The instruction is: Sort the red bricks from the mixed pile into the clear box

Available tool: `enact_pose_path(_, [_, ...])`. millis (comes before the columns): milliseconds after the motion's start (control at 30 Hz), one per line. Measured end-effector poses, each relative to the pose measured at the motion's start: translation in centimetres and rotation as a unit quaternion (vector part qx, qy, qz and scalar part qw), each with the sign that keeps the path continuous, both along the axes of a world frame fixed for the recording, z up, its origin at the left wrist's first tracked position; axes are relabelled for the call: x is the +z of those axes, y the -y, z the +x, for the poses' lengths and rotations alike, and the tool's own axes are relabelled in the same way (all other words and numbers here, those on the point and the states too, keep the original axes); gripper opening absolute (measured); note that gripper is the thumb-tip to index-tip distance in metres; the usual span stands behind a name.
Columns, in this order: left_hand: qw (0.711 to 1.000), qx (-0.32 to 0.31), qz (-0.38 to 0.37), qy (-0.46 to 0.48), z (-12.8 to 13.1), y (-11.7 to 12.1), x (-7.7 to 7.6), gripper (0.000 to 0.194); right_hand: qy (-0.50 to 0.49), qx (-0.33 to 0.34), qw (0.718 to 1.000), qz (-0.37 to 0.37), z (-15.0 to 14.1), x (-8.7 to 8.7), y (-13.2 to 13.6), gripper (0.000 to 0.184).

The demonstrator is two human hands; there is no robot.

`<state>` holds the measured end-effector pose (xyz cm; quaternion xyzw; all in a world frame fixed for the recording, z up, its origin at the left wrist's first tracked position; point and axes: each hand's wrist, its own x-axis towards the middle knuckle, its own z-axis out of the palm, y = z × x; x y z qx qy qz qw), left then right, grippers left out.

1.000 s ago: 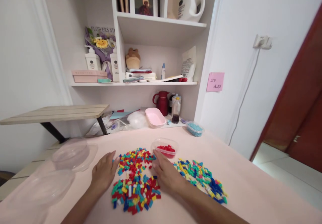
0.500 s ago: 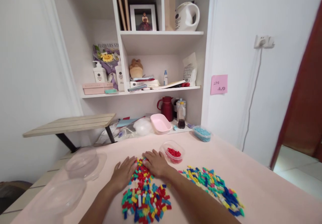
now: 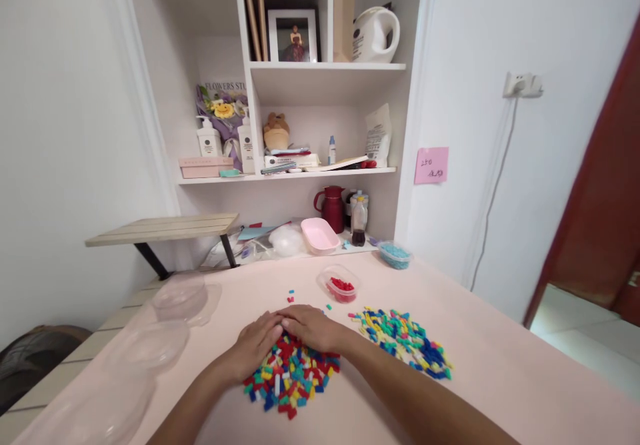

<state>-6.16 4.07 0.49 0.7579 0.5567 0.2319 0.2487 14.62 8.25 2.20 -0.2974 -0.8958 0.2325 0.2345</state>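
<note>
My left hand (image 3: 255, 348) and my right hand (image 3: 313, 327) lie side by side, fingers stretched flat, fingertips touching, on the far side of a heap of small coloured blocks (image 3: 290, 375) on the pink table (image 3: 480, 365). Both hands press on the heap and hold nothing. A second spread of mostly blue, green and yellow blocks (image 3: 403, 339) lies to the right. A small clear tub with red blocks (image 3: 340, 283) stands beyond the hands. A few stray blocks (image 3: 291, 295) lie past the fingertips.
Clear plastic lids and bowls (image 3: 177, 295) sit at the table's left. At the back are a pink dish (image 3: 320, 235), a red jug (image 3: 333, 206), a bottle (image 3: 358, 221) and a tub of light-blue pieces (image 3: 395, 255). A wooden bench (image 3: 165, 228) stands left; white shelves (image 3: 325, 66) rise behind.
My hands have come together and drawn the heap toward me, packing it tighter. A few blocks stayed behind near the red tub. The camera view shifted slightly.
</note>
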Motion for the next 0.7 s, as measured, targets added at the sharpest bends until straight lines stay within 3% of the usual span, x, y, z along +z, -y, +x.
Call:
enact_pose_path(167, [1.000,0.013,0.000,0.008,0.4,2.9,1.6,0.067,-0.076,0.048,0.996,-0.026,2.1,0.1,2.3,0.054])
enact_pose_path(300, [0.994,0.090,0.011,0.064,-0.3,4.8,3.2,0.067,-0.134,-0.028,0.985,-0.107,4.6,0.7,2.7,0.066])
enact_pose_path(367, [0.986,0.141,0.026,0.082,-1.3,5.5,3.3,0.066,-0.168,-0.072,0.973,-0.142,5.7,0.8,2.4,0.072])
enact_pose_path(533, [0.973,0.225,0.044,0.031,-4.0,6.1,0.8,0.060,-0.246,-0.161,0.939,-0.176,7.6,-0.2,1.8,0.082])
enact_pose_path(700, [0.970,0.231,0.037,-0.073,-4.0,6.1,-1.8,0.062,-0.233,-0.186,0.946,-0.127,7.9,-2.1,2.5,0.065])
